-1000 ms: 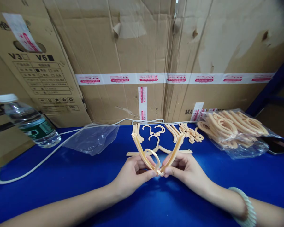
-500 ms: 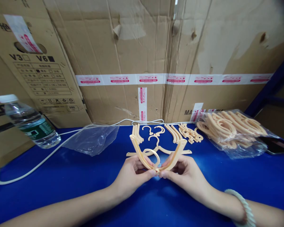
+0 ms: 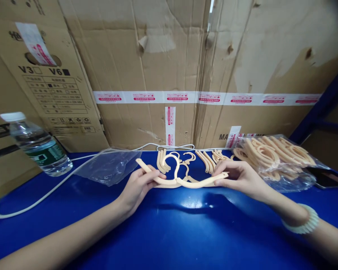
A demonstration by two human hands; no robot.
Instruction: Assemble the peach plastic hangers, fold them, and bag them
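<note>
At the clock's centre, a hanger (image 3: 180, 182) is held over the table (image 3: 169, 232), bars spread, its hook toward 11. The left hand (image 3: 138, 184), at 9, is closed around one bar; the right hand (image 3: 245, 178), at 3, pinches the other near its tip. Loose bars (image 3: 202, 162) lie at 2, a bag (image 3: 266, 152) of parts between 2 and 3, a bottle (image 3: 46, 152) between 9 and 10.

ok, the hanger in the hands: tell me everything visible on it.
The hanger is cream, smooth, plastic-looking: a hook curling toward the left hand, rising where two curved bars meet, spread wide. Left hand grips one bar; right hand grips the other near its tip. It appears lifted off the blue table.
</note>
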